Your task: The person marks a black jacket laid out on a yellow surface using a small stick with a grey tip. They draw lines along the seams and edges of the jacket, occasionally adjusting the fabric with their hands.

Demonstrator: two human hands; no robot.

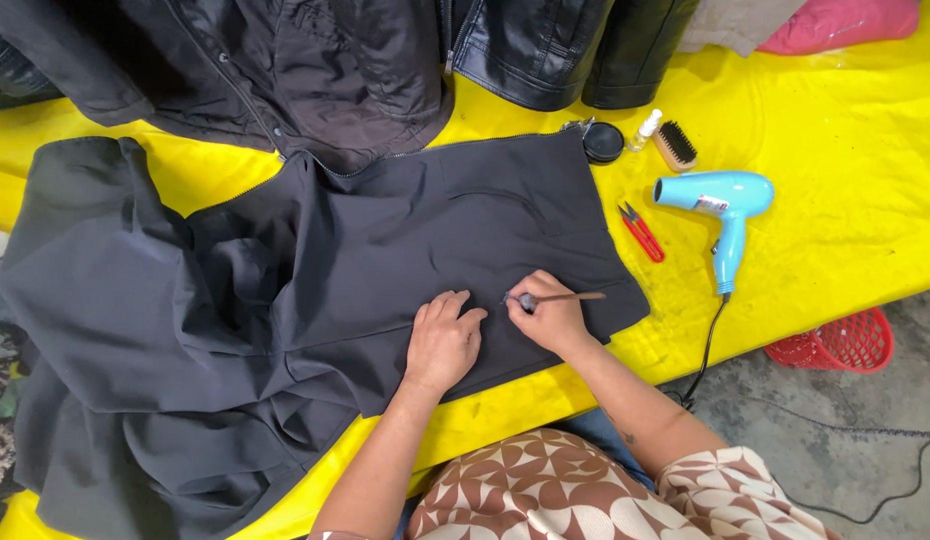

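A dark grey jacket (285, 290) lies spread over the yellow table (845, 180). My left hand (443, 340) rests flat on the jacket's front panel, fingers together, pressing the cloth down. My right hand (550, 315) is just to its right and grips a thin brush (565, 297) with a wooden handle. The brush tip touches the fabric between my two hands.
A light blue hair dryer (720, 205) with a black cord, red snips (642, 232), a small bristle brush (676, 146), a little spray bottle (645, 128) and a round black tin (603, 142) lie at the right. Black leather jackets (525, 45) lie at the back. A red basket (840, 342) sits on the floor.
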